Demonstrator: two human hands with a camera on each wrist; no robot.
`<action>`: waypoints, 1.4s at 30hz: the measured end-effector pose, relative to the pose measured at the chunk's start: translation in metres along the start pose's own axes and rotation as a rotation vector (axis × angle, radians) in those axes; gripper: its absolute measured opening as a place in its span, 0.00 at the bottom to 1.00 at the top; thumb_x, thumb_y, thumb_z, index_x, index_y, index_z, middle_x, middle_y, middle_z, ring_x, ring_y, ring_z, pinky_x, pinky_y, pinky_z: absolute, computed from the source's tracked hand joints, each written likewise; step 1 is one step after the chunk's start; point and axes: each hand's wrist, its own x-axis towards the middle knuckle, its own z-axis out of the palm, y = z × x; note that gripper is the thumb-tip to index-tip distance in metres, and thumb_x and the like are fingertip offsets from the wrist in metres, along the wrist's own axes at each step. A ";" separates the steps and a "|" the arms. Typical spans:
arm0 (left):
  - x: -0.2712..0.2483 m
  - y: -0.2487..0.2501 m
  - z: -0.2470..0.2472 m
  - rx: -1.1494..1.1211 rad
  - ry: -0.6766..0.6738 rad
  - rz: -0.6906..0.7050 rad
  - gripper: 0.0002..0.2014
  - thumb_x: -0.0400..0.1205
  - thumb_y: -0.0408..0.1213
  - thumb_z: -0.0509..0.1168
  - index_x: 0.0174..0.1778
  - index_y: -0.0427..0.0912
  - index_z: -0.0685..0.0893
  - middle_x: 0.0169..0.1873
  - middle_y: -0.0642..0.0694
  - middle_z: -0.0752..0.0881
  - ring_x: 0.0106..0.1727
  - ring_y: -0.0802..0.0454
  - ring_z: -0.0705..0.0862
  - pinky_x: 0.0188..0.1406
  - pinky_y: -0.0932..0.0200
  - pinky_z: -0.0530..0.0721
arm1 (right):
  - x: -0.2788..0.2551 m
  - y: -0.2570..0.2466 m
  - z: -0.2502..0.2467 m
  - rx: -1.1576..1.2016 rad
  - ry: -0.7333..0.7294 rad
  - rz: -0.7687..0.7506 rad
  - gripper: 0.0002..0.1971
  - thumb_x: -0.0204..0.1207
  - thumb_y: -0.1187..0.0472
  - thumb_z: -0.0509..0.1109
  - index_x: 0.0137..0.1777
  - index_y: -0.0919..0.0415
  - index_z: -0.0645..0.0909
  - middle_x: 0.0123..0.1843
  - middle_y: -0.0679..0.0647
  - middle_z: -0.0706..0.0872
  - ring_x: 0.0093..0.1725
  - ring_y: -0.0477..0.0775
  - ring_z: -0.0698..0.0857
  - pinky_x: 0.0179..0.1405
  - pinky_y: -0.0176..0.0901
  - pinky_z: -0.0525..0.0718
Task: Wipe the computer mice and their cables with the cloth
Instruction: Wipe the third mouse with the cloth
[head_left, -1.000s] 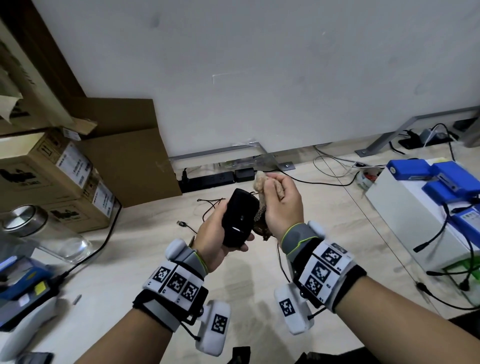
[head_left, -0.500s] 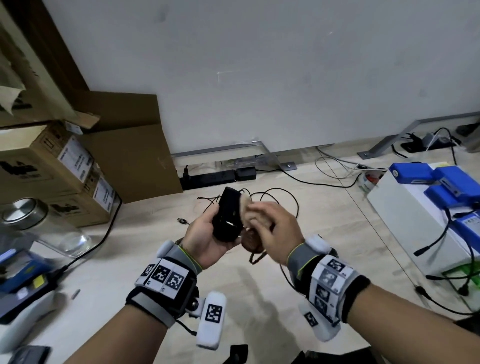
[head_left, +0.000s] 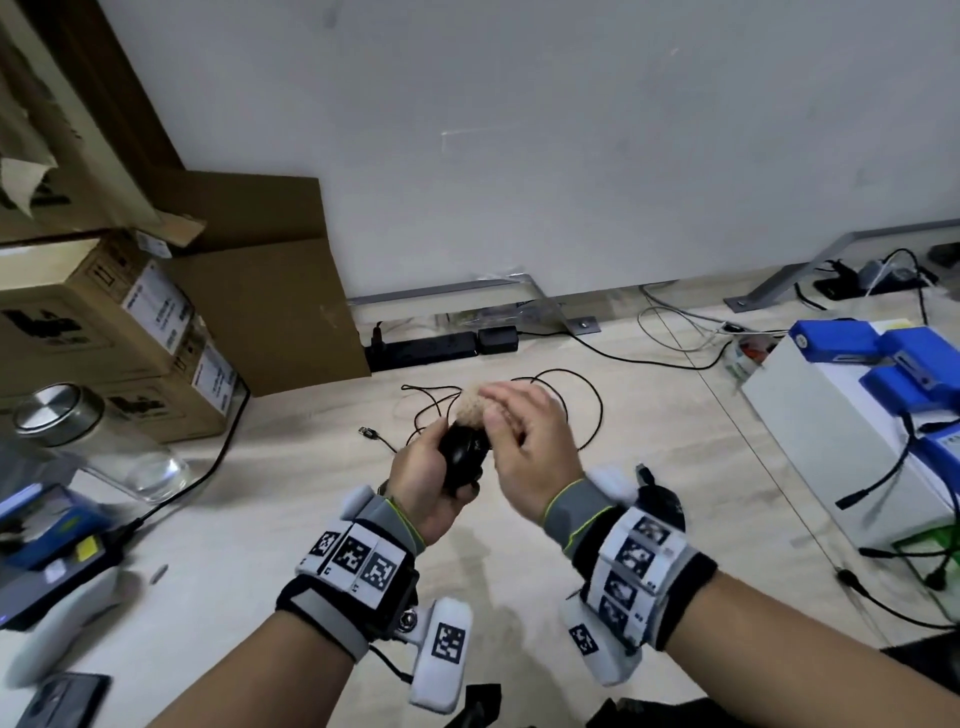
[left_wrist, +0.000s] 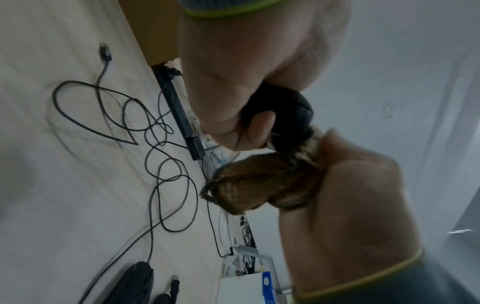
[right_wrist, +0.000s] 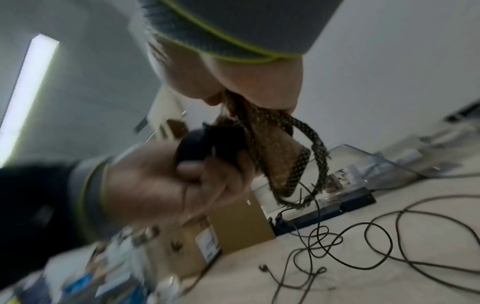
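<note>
My left hand (head_left: 426, 470) grips a black computer mouse (head_left: 462, 453) above the table, fingers curled round its body (left_wrist: 293, 111). My right hand (head_left: 524, 447) holds a brown fuzzy cloth (head_left: 470, 408) bunched against the mouse's far end. In the wrist views the cloth (left_wrist: 262, 181) hangs below the right palm with a checkered black edge (right_wrist: 298, 168) beside the mouse (right_wrist: 213, 144). A thin black cable (head_left: 576, 395) lies in loose loops on the table beyond the hands, its USB plug (head_left: 368, 432) to the left. A second black mouse (left_wrist: 135, 281) lies on the table.
Cardboard boxes (head_left: 104, 332) stack at the left by a glass jar (head_left: 88, 447) with a metal lid. A black power strip (head_left: 426, 347) runs along the wall. A white box (head_left: 831, 441) with blue packs (head_left: 841, 340) and cables sits at right. The table (head_left: 260, 519) is pale wood.
The left hand has turned the mouse from upright to lower and end-on. The right hand with the cloth has slid from the mouse's side to over its far end.
</note>
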 end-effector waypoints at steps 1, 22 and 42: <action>0.001 0.000 0.000 -0.024 0.007 0.022 0.14 0.86 0.42 0.55 0.49 0.36 0.82 0.38 0.37 0.83 0.32 0.46 0.80 0.23 0.61 0.74 | -0.010 -0.001 0.005 -0.073 -0.017 -0.085 0.20 0.79 0.51 0.59 0.63 0.57 0.84 0.62 0.52 0.83 0.61 0.52 0.78 0.67 0.37 0.72; -0.018 0.007 -0.003 -0.170 -0.275 -0.086 0.45 0.81 0.69 0.39 0.60 0.33 0.87 0.62 0.35 0.86 0.64 0.43 0.85 0.70 0.48 0.75 | -0.023 0.018 0.006 -0.390 -0.245 -0.559 0.23 0.84 0.53 0.55 0.76 0.59 0.74 0.78 0.55 0.74 0.81 0.59 0.66 0.81 0.59 0.60; -0.006 0.000 -0.047 1.168 -0.141 0.521 0.25 0.70 0.48 0.70 0.64 0.52 0.82 0.48 0.55 0.88 0.49 0.55 0.86 0.48 0.61 0.82 | 0.005 0.044 -0.004 0.134 -0.026 0.298 0.11 0.84 0.61 0.59 0.49 0.58 0.84 0.47 0.52 0.91 0.52 0.55 0.87 0.49 0.24 0.79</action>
